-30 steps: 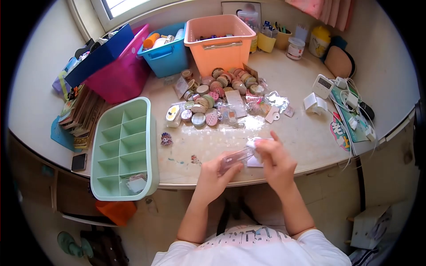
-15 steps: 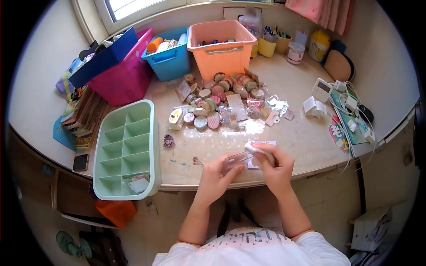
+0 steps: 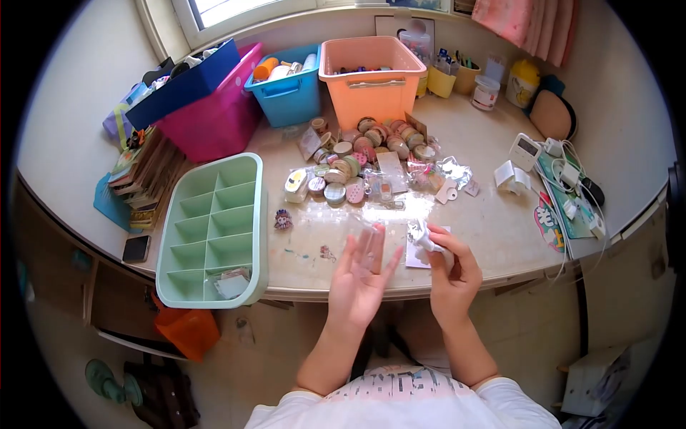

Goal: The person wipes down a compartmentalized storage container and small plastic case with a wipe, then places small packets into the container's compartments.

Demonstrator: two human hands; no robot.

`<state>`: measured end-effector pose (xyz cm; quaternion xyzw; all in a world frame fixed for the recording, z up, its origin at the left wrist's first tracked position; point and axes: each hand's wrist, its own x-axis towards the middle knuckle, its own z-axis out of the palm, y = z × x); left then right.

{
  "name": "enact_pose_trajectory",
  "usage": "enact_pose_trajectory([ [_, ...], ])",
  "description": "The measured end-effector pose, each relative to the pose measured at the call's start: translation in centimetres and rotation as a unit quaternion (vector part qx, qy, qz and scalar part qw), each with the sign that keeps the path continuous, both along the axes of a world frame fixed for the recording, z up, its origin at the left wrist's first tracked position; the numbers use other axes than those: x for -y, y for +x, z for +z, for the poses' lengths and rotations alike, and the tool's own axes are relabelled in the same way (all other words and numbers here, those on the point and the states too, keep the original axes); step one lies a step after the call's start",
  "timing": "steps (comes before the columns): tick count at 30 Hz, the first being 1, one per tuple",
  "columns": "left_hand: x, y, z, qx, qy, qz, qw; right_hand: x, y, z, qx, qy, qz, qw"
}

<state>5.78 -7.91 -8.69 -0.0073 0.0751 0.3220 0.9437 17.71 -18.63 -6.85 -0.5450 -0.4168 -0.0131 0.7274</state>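
My left hand is turned palm up, thumb spread away from the fingers. A clear, flat plastic piece lies against its fingers; its exact kind is hard to make out. My right hand pinches a crumpled white tissue, a little apart from the plastic piece. Beneath the right hand, a white card lies near the desk's front edge. Beyond both hands spreads a pile of washi tape rolls with small clear packets.
On the left stands a pale green divided box, some cards in its front right compartment. Orange, blue and magenta bins line the back. White cables and a small timer lie right.
My left hand has opened out with the palm turned up, the clear piece now upright against its fingers. My right hand has drawn away rightward with the tissue. The view has shifted slightly.
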Motion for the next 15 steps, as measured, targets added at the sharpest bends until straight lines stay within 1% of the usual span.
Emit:
enact_pose_trajectory([
  [1,0.3,0.1,-0.3,0.001,-0.002,0.001,1.000,-0.4,-0.3,0.7,0.001,-0.002,0.001,1.000],
  [3,0.8,0.4,-0.9,0.140,-0.041,-0.083,0.986,-1.2,-1.1,1.9,0.161,-0.016,-0.036,0.986],
  [4,1.1,0.6,-0.9,0.161,-0.007,-0.091,0.983,-1.6,-1.6,1.7,0.184,-0.047,-0.010,0.982],
  [5,1.4,0.4,-0.3,0.160,-0.006,-0.091,0.983,-1.9,-2.0,1.1,0.227,-0.054,0.035,0.972],
  [7,2.2,-0.2,1.2,0.169,-0.007,-0.054,0.984,-1.4,-2.8,0.8,0.252,-0.047,0.091,0.962],
  [8,2.4,-0.6,1.4,0.126,-0.018,-0.038,0.991,-1.4,-2.5,1.0,0.253,-0.046,0.091,0.962],
  [9,2.4,-0.8,0.9,0.126,-0.018,-0.037,0.991,-1.4,-1.8,1.4,0.278,-0.057,0.095,0.954],
  [10,2.5,-1.0,0.2,0.166,-0.014,-0.073,0.983,-1.5,-1.2,1.6,0.300,-0.069,0.100,0.946],
  [11,2.6,-1.2,0.0,0.204,-0.011,-0.109,0.973,-1.9,-0.6,1.7,0.303,-0.063,0.072,0.948],
  [12,2.7,-0.9,-0.1,0.241,-0.024,-0.112,0.964,-1.8,-0.7,1.8,0.298,-0.067,0.059,0.950],
  [13,2.7,-1.0,0.1,0.240,-0.024,-0.113,0.964,-1.7,-0.7,1.8,0.295,-0.069,0.047,0.952],
  [15,2.8,-1.4,1.3,0.139,-0.054,-0.077,0.986,-0.7,-2.0,0.6,0.293,-0.078,0.117,0.946],
])
